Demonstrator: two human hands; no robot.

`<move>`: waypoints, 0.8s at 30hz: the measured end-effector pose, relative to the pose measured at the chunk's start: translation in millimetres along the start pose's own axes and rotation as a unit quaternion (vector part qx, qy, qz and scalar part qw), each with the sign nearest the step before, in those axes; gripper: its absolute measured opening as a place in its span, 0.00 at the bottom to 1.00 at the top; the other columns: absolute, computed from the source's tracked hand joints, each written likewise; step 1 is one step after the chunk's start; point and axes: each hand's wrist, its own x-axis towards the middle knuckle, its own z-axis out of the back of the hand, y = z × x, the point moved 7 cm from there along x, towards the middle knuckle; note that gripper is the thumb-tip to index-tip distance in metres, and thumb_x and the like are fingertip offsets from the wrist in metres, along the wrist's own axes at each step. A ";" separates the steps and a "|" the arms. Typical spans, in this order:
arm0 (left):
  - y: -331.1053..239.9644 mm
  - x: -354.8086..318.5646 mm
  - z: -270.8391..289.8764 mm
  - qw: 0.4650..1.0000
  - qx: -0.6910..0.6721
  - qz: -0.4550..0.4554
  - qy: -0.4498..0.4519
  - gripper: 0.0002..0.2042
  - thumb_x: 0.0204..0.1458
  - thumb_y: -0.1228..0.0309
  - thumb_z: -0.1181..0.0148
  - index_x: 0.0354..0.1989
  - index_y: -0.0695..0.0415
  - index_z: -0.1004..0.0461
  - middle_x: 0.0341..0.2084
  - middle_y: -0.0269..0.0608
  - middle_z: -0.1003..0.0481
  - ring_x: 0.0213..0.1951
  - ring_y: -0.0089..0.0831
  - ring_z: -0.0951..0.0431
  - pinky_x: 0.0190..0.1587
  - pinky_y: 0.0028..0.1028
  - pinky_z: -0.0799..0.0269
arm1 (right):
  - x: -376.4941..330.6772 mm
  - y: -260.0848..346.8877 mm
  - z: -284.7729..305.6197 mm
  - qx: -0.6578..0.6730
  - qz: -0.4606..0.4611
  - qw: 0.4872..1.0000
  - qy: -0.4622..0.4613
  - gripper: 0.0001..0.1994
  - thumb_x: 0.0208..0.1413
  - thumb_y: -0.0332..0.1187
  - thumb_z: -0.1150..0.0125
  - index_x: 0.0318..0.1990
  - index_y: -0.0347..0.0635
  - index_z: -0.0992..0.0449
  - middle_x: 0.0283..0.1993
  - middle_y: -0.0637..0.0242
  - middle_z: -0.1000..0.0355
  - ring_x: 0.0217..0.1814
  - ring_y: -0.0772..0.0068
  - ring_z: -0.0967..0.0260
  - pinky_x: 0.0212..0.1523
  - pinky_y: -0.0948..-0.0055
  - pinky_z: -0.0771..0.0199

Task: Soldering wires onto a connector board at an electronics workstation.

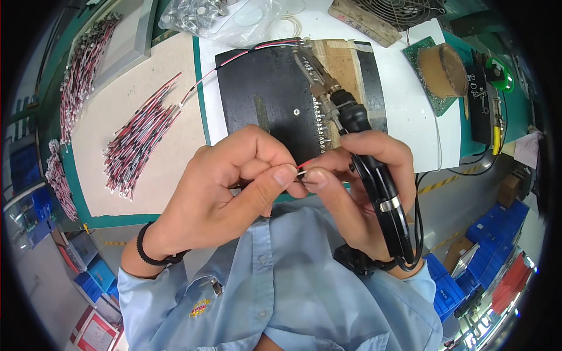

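My left hand (234, 187) is closed, its thumb and index finger pinching the thin red, white and black wires (302, 172). Thumb and fingertips of my right hand (357, 202) meet the same wire ends from the other side. A soldering iron (355, 117) with a black handle lies in that right hand, its metal front slanting up and left over a black board (252, 88). Small metal terminals (319, 126) stand in a row on the board beside the iron. One red, white and black lead (240, 55) runs along the board's far left corner.
A bundle of red, white and black wires (143, 140) lies on a beige board (164, 196) at left, with more bundles (88, 70) beyond. Behind are a plastic bag (222, 23), a wooden block (363, 20) and a fan (404, 9). A brown roll (448, 70) stands at right.
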 end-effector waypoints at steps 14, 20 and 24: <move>-8.2 -4.2 2.1 0.987 0.109 -0.110 -0.032 0.05 0.61 0.76 0.43 0.39 0.64 0.31 0.23 0.37 0.23 0.26 0.16 0.26 0.28 0.19 0.31 | -1.1 1.2 -2.3 0.000 0.027 0.999 -0.041 0.22 0.50 0.17 0.34 0.53 0.34 0.33 0.34 0.61 0.24 0.35 0.79 0.25 0.36 0.80 0.24; -13.3 0.2 1.3 0.994 0.057 -0.084 -0.043 0.05 0.61 0.76 0.42 0.38 0.65 0.30 0.24 0.37 0.23 0.27 0.15 0.25 0.27 0.17 0.32 | 6.5 5.7 -1.9 0.016 0.059 0.998 -0.022 0.23 0.50 0.15 0.37 0.53 0.35 0.37 0.36 0.59 0.26 0.37 0.75 0.24 0.38 0.76 0.23; -13.5 6.1 3.2 0.997 0.037 -0.047 -0.054 0.05 0.61 0.76 0.43 0.39 0.65 0.30 0.24 0.36 0.24 0.27 0.14 0.26 0.27 0.16 0.34 | 9.3 4.4 -1.3 -0.031 0.057 0.998 0.008 0.26 0.52 0.14 0.40 0.56 0.38 0.44 0.39 0.54 0.26 0.41 0.70 0.24 0.41 0.70 0.24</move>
